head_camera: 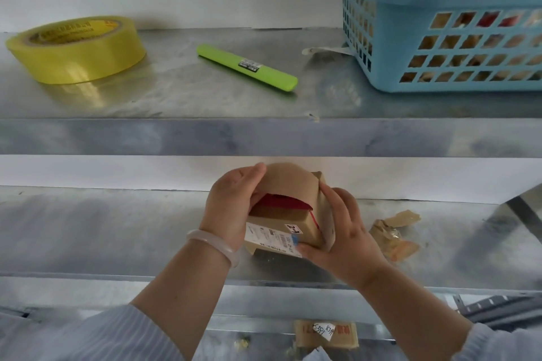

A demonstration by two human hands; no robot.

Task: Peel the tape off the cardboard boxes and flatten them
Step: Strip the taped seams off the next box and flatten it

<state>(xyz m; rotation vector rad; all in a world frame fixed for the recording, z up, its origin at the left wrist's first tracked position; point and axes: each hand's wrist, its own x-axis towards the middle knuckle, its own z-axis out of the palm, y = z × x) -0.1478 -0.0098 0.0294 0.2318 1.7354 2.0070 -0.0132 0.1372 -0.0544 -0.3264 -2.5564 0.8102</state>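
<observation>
Metal shelving, white wall behind. On the lower shelf [117,231] both hands have the box [293,223] held just above the surface. The left hand [231,208] is wrapped round its left side, fingers curled over the top flap [290,182], which is bent up in an arch with something red showing underneath. The right hand [346,231] grips the right side, thumb on the white label [272,239]. A wad of peeled tape [393,234] lies just right of it. Up top: yellow tape roll [76,50], green stick [246,67], blue basket [440,47].
</observation>
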